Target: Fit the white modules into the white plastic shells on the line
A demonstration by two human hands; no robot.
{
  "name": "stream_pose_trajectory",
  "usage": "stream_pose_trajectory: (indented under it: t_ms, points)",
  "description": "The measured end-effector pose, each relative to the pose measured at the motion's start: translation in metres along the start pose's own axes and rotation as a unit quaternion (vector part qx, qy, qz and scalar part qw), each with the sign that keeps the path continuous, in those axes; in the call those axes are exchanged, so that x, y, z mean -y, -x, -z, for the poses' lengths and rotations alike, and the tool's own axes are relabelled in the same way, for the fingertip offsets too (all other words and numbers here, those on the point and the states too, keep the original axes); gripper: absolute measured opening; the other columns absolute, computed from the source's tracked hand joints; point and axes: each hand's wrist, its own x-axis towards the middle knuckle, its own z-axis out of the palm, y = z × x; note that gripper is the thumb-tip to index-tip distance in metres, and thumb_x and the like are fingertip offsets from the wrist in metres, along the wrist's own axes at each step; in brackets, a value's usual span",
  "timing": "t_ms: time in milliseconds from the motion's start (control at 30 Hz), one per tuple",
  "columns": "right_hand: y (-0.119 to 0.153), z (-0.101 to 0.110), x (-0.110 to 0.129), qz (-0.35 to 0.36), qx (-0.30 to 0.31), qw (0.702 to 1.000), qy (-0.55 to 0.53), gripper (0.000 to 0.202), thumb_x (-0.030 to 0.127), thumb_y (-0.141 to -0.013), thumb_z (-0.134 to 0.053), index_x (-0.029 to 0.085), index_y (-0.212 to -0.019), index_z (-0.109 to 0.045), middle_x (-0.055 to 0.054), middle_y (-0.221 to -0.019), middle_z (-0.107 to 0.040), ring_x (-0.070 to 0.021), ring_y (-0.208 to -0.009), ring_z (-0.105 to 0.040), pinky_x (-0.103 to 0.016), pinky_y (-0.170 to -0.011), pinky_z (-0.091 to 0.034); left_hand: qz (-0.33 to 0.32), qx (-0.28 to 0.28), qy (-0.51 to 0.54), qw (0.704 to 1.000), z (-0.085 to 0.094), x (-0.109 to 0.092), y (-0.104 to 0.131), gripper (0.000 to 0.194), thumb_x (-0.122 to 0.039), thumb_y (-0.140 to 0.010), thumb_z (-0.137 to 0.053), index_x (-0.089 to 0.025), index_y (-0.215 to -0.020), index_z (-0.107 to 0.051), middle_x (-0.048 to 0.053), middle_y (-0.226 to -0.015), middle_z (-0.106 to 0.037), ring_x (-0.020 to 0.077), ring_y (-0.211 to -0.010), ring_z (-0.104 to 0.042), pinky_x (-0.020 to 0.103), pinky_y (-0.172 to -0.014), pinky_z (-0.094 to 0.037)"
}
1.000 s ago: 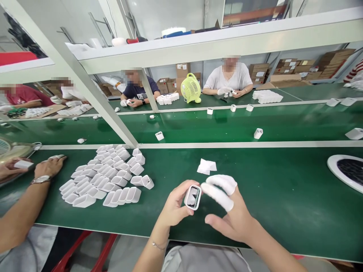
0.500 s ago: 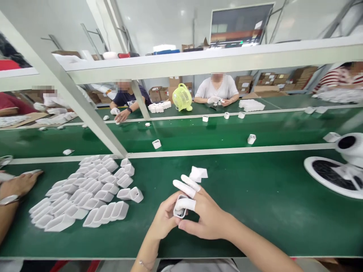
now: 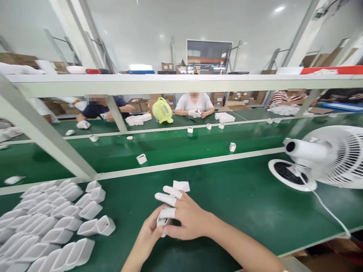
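Note:
A small white plastic housing (image 3: 162, 222) is held between my hands above the green bench. My left hand (image 3: 150, 227) wraps its fingers and thumb round the left side of it. My right hand (image 3: 185, 217) wears white finger cots; its index finger bends over the housing's open end and the thumb presses at the near side. The other covered fingers stretch out past it. What lies inside the housing is hidden by that finger. Just beyond my hands lies a white piece of paper (image 3: 181, 186). Many similar white housings (image 3: 48, 219) stand in rows at the left.
A white fan (image 3: 312, 151) with a cord stands at the right. Beyond the bench edge runs a green conveyor (image 3: 181, 145) carrying scattered white housings. Slanting at the left is a shelf post (image 3: 53, 132). Co-workers sit opposite, near a yellow-green fan (image 3: 162, 110).
The view has turned right, bringing the whole white fan into sight. My right index finger now sits over the housing's opening rather than deep inside it. Both hands stay on the housing.

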Motion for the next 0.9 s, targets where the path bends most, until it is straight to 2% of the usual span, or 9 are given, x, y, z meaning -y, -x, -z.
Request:
stream_pose_trajectory:
  t_ms: [67,133,200,300,367,533,633,733,900]
  points:
    - [-0.004,-0.003,-0.024,-0.068,-0.060,0.994,-0.056,0.033,0.058,-0.082,-0.060,0.028,-0.086,-0.073,-0.001,-0.130,-0.060,-0.0238,-0.120,-0.053,-0.038,-0.100,-0.043,-0.001,0.002,0.008,1.000,0.000,-0.001,-0.009,0.058,-0.056,-0.071,-0.076,-0.017,-0.112,-0.066,0.007,-0.090,-0.069,0.0193,-0.079,-0.059,0.025,-0.069,-0.046]
    - [-0.006,-0.009,-0.057,-0.145,-0.147,0.976,-0.072,0.052,0.053,-0.097,-0.032,0.021,-0.087,-0.073,-0.009,-0.112,-0.068,-0.0210,-0.102,-0.062,-0.036,-0.089,-0.050,0.007,0.026,0.039,0.999,0.000,-0.006,-0.023,0.051,-0.048,-0.069,-0.081,-0.015,-0.105,-0.067,0.007,-0.089,-0.069,0.0155,-0.073,-0.057,0.020,-0.061,-0.042]
    - [-0.006,-0.019,-0.092,-0.201,-0.209,0.954,-0.075,0.066,0.050,-0.100,-0.016,0.017,-0.088,-0.071,-0.012,-0.091,-0.069,-0.0215,-0.090,-0.065,-0.038,-0.082,-0.052,0.022,0.030,0.075,0.996,0.001,-0.012,-0.043,0.044,-0.033,-0.063,-0.087,-0.013,-0.098,-0.069,0.007,-0.088,-0.070,0.0133,-0.068,-0.057,0.018,-0.057,-0.041]
    - [0.002,-0.034,-0.130,-0.271,-0.266,0.923,-0.059,0.066,0.055,-0.099,-0.021,0.014,-0.077,-0.068,-0.008,-0.063,-0.062,-0.0213,-0.067,-0.062,-0.038,-0.067,-0.053,0.018,-0.007,0.113,0.993,0.004,-0.018,-0.078,0.045,-0.016,-0.052,-0.092,-0.012,-0.091,-0.069,0.007,-0.086,-0.069,0.0158,-0.074,-0.061,0.020,-0.064,-0.046]
    - [0.009,-0.042,-0.142,-0.298,-0.278,0.912,-0.049,0.062,0.057,-0.098,-0.028,0.014,-0.071,-0.065,-0.004,-0.054,-0.056,-0.0186,-0.056,-0.058,-0.035,-0.059,-0.051,0.014,-0.027,0.157,0.987,0.002,-0.022,-0.100,0.046,-0.023,-0.055,-0.092,-0.012,-0.094,-0.068,0.007,-0.087,-0.069,0.0194,-0.082,-0.065,0.024,-0.072,-0.049]
    - [0.014,-0.055,-0.147,-0.301,-0.280,0.911,-0.038,0.057,0.055,-0.097,-0.030,0.016,-0.098,-0.071,-0.012,-0.087,-0.071,-0.0262,-0.085,-0.067,-0.043,-0.077,-0.055,0.049,-0.022,0.264,0.963,-0.011,-0.041,-0.141,0.053,-0.057,-0.077,-0.071,-0.009,-0.100,-0.067,0.010,-0.090,-0.067,0.0163,-0.079,-0.065,0.022,-0.069,-0.052]
    - [0.010,-0.058,-0.147,-0.291,-0.268,0.918,-0.032,0.054,0.052,-0.098,-0.032,0.015,-0.106,-0.071,-0.013,-0.109,-0.069,-0.0292,-0.103,-0.063,-0.049,-0.093,-0.050,0.074,-0.023,0.280,0.957,-0.019,-0.052,-0.154,0.054,-0.059,-0.086,-0.059,-0.007,-0.098,-0.067,0.010,-0.085,-0.066,0.0127,-0.072,-0.064,0.019,-0.064,-0.052]
    - [0.007,-0.059,-0.147,-0.286,-0.255,0.923,-0.027,0.050,0.046,-0.099,-0.033,0.014,-0.106,-0.071,-0.012,-0.114,-0.068,-0.0288,-0.105,-0.062,-0.049,-0.094,-0.050,0.084,-0.038,0.258,0.962,-0.025,-0.052,-0.167,0.052,-0.059,-0.088,-0.055,-0.009,-0.099,-0.066,0.010,-0.088,-0.067,0.0124,-0.073,-0.065,0.020,-0.068,-0.054]
    - [0.006,-0.057,-0.145,-0.285,-0.238,0.928,-0.002,0.045,0.040,-0.099,-0.035,0.015,-0.105,-0.071,-0.012,-0.114,-0.068,-0.0300,-0.105,-0.062,-0.051,-0.092,-0.052,0.037,-0.086,0.129,0.987,-0.027,-0.026,-0.212,0.040,-0.049,-0.091,-0.057,-0.011,-0.102,-0.063,0.011,-0.097,-0.067,0.0149,-0.087,-0.066,0.023,-0.076,-0.054]
